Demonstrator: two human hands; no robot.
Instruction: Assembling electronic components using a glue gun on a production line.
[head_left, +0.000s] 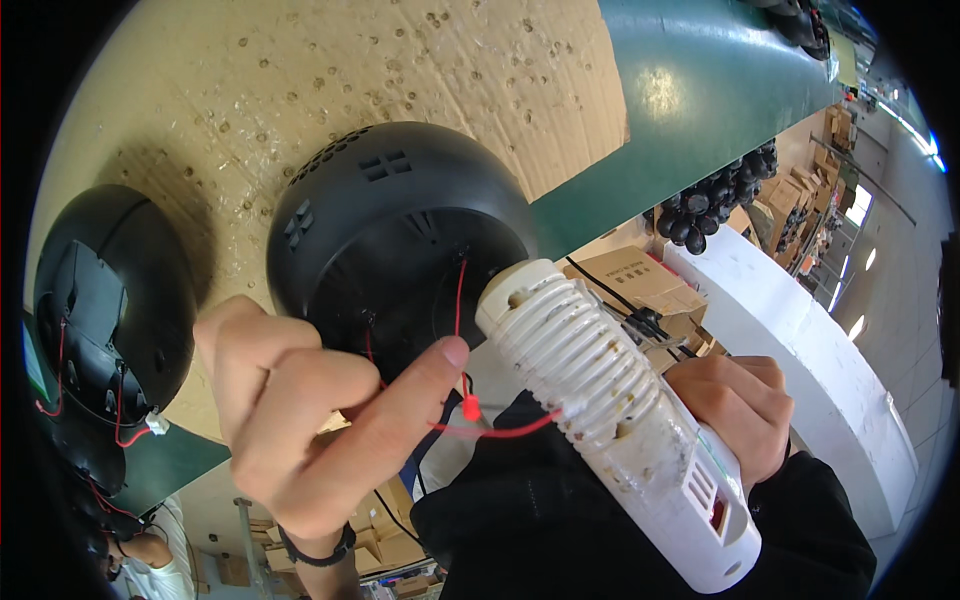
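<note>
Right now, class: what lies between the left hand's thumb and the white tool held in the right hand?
In the head view, a red wire crosses the gap between left hand and white tool, gripped by the right hand.

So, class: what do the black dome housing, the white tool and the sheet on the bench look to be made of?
Black dome housing: likely moulded plastic, satin sheen, crisp vent slots. White tool: ribbed plastic, grubby with residue. Sheet: brown corrugated cardboard, faint ribbing, spotted with drips.

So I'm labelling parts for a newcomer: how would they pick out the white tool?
Start at the sheet of brown cardboard on the green table. Below its lower edge, the right hand grips a white ribbed plastic glue gun. It is the only white tool, its tip touching the round black plastic housing.
</note>
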